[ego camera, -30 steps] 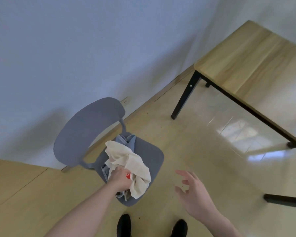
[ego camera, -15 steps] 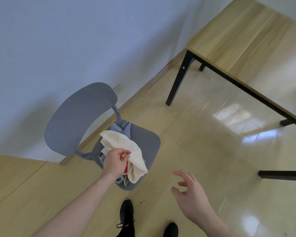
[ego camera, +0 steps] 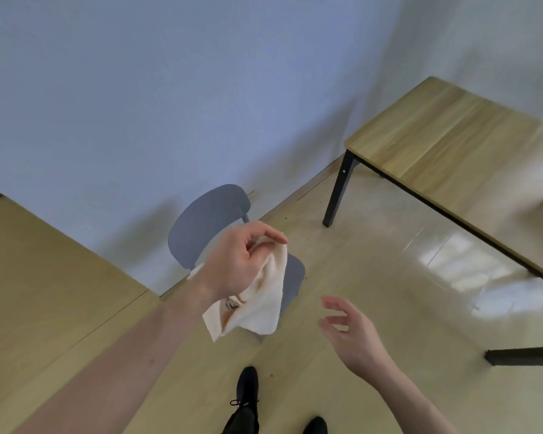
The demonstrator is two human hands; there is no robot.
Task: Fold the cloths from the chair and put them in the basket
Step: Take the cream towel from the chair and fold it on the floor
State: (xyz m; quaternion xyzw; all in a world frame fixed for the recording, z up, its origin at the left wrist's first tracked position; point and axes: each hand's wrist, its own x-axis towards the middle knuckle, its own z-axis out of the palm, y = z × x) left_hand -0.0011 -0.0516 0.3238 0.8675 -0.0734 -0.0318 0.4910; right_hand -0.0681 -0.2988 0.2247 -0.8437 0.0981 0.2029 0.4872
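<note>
While left hand (ego camera: 239, 261) grips cream cloth (ego camera: 257, 302) above chair (ego camera: 207, 223), right hand (ego camera: 355, 336) relaxed, no legible writing.

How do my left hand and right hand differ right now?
The left hand grips a cream cloth; the right hand holds nothing. The left hand's fingers curl round the fabric; the right hand's are spread and relaxed. The left hand is raised in front of the grey chair; the right hand hangs lower over the floor. Both are bare.

One cream cloth (ego camera: 261, 296), one grey chair (ego camera: 207, 220), one wooden table (ego camera: 452, 142), two black shoes (ego camera: 246, 382), two hands.
</note>
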